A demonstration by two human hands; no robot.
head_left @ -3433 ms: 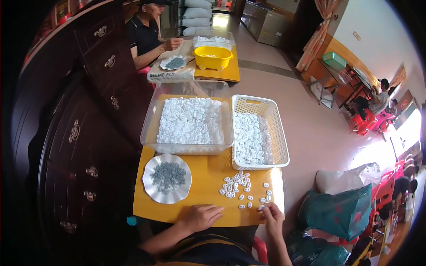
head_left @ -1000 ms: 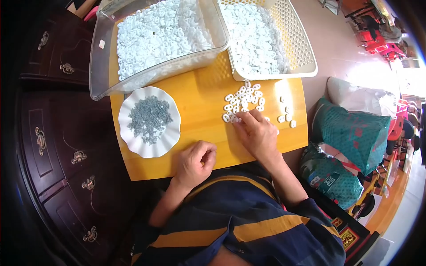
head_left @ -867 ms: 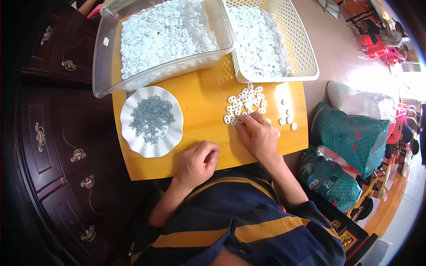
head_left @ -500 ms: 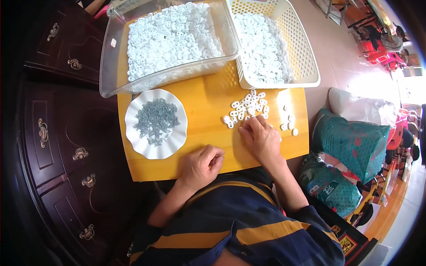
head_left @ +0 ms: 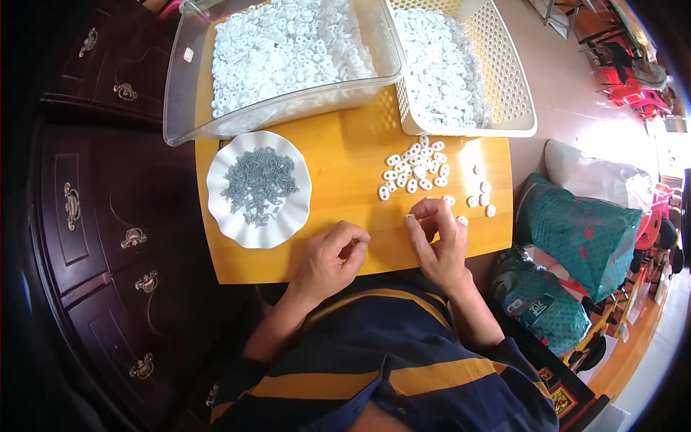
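Two hands: I am watching both working at the lower middle of the frame, over the near edge of the yellow surface.
Right hand: it is curling its fingers around what looks like one small white piece; I am judging it pinched shut, though the piece itself is too small to make out well.
Left hand: it is resting half-closed on the surface, fingers folded in; I cannot tell whether anything is inside.
Loose white pieces: they are lying in a small scatter just above the right hand, with a few strays trailing toward the right edge.
White dish: it is sitting left of centre, holding a heap of small grey metal bits.
Clear tub and cream basket: both are standing at the top of the frame, filled with white pieces.
Risk, strays: I am judging that a sweep of the right wrist could be knocking the edge pieces off toward the green bags below.
Risk, dish: the left forearm is lying near it, so a careless nudge could be spilling the grey bits.
Risk, grip: such a small piece could be slipping from the pinch.
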